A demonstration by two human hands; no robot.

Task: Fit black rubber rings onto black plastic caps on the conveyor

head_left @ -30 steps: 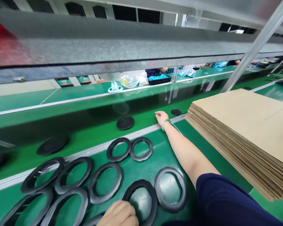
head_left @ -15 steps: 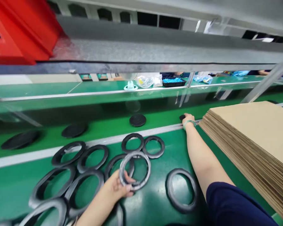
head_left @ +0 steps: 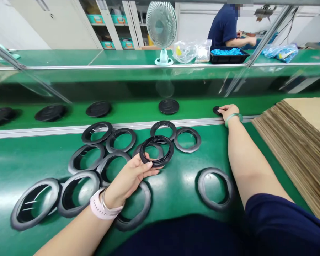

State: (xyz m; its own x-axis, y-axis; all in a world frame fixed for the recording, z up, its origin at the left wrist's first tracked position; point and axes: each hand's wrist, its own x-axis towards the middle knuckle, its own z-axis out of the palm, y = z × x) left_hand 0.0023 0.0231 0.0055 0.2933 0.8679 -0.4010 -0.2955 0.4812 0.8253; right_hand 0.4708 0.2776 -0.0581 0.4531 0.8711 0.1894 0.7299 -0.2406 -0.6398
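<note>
My left hand (head_left: 134,174) grips a black ring (head_left: 168,156) by its lower edge, tilted above the green bench. More rings, black with greyish edges, lie beneath and to the left of it, several touching or overlapping. One grey-black ring (head_left: 202,188) lies apart, between my forearms. My right hand (head_left: 230,111) reaches out to the green strip beyond the metal rail, its fingers pinched at the edge of a small black disc (head_left: 216,110). To the left on that strip sits a larger black round disc (head_left: 169,106), with several similar ones further left.
A stack of brown cardboard sheets (head_left: 290,142) stands at the right. The metal rail (head_left: 138,125) divides bench and strip. On the far bench are a small fan (head_left: 162,26), plastic bags and a black tray (head_left: 229,59) of blue pieces. A person in dark blue (head_left: 221,25) works beyond.
The view has tilted down and shifted left. The ring in my left hand has turned to show its black side. Discs on the green strip have moved right relative to the rings.
</note>
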